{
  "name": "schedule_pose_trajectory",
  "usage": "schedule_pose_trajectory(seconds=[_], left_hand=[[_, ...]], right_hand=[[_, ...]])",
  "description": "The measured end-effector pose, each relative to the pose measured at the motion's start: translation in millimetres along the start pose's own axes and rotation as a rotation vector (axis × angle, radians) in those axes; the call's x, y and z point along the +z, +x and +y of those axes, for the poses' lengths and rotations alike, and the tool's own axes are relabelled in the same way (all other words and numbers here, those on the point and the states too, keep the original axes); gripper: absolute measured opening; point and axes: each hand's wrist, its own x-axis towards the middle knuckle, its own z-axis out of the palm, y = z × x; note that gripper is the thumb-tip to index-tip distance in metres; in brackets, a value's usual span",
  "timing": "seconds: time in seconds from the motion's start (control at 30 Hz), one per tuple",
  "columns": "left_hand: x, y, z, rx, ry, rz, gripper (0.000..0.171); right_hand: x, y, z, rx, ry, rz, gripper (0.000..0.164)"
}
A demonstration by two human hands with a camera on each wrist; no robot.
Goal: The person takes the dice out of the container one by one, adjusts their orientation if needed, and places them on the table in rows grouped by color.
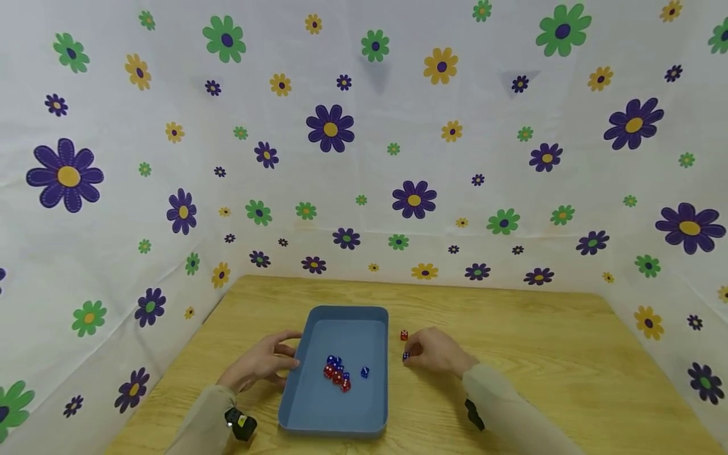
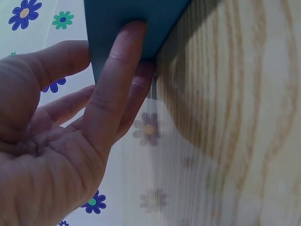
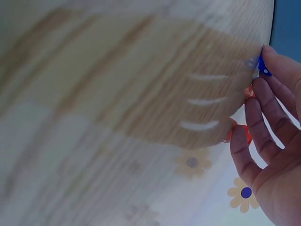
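My left hand (image 1: 263,361) touches the left wall of a shallow blue tray (image 1: 296,414), its fingers fairly straight. In the left wrist view, fingertips (image 2: 134,30) rest against the tray's outer side. Inside the tray lie a cluster of red dice (image 1: 337,377) and blue dice (image 1: 331,359), and one separate blue die (image 1: 365,372). To the right of the tray, my right hand (image 1: 435,351) pinches a blue die (image 1: 406,357) between thumb and index finger, low over the table. Just beyond it sits a red die (image 1: 404,335). Red shows behind the other fingers in the right wrist view.
The wooden table (image 1: 540,366) extends to the right of the right hand. A white cloth with printed flowers (image 1: 330,129) hangs behind and along both sides. Dark devices (image 1: 241,424) are strapped at both wrists.
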Motion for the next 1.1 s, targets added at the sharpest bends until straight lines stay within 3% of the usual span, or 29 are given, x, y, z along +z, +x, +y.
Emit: schedule_pose_trajectory(seconds=[0.33,0.43,0.57,0.7,0.93,1.1], left_hand=[[1.8,-0.4,-2.1,-0.012,-0.021,-0.023,0.068],[2.0,0.1,-2.7,-0.008,-0.033,-0.032,0.068],[1.9,0.1,-1.8,0.002,-0.035,-0.041,0.069],[0.6,1.1,0.2,0.000,-0.025,-0.036,0.069],[-1.0,4.6,1.1,0.007,-0.012,-0.021,0.068],[-1.0,0.9,0.7,-0.003,0.003,-0.017,0.068]], right_hand=[[1.0,-2.5,3.9,0.012,0.038,-0.018,0.017],[0.0,-3.5,2.9,0.006,0.042,0.038,0.015],[-1.2,-3.0,-2.5,-0.049,0.043,0.147,0.017],[-3.5,1.1,-14.6,-0.128,0.055,0.199,0.022],[3.3,9.7,-42.1,-0.258,0.012,0.175,0.028],[16.2,14.4,-56.4,-0.275,-0.032,0.105,0.031]])
